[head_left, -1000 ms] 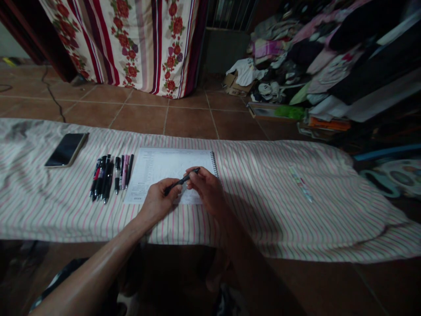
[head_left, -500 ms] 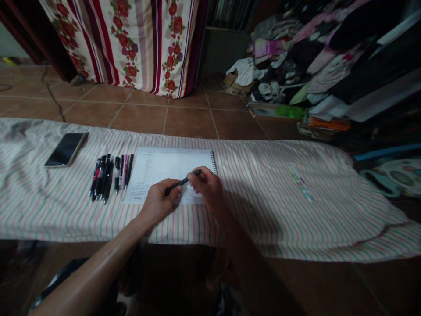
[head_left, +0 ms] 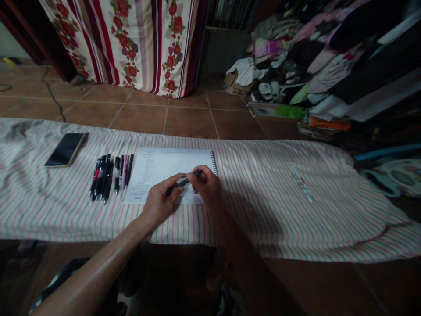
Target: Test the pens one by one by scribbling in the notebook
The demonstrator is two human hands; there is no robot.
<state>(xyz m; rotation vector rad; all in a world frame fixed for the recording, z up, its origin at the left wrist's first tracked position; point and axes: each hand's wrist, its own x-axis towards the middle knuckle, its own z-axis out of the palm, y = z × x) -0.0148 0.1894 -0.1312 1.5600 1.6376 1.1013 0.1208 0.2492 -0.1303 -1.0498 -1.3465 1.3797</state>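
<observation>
You have the pen between your two hands, over the near half of the notebook. Its long axis runs crosswise and aslant, from your left hand up and away to your right hand, so each hand has its own end and neither is clearly nearer. The left pinches the near end between thumb and fingers; the right pinches the far end with bent fingertips, and the tip pokes out just past them. A short stretch of barrel lies bare between the two grips. You cannot tell from here whether the pen or your fingers touch the page.

The notebook lies flat on the striped cloth over the table, its coil just beyond your right hand. Left of your left hand, near the page's edge, lie a pink pen and a cluster of black pens; farther left is the phone. Well right of your right hand lies a slim, pale stick.
</observation>
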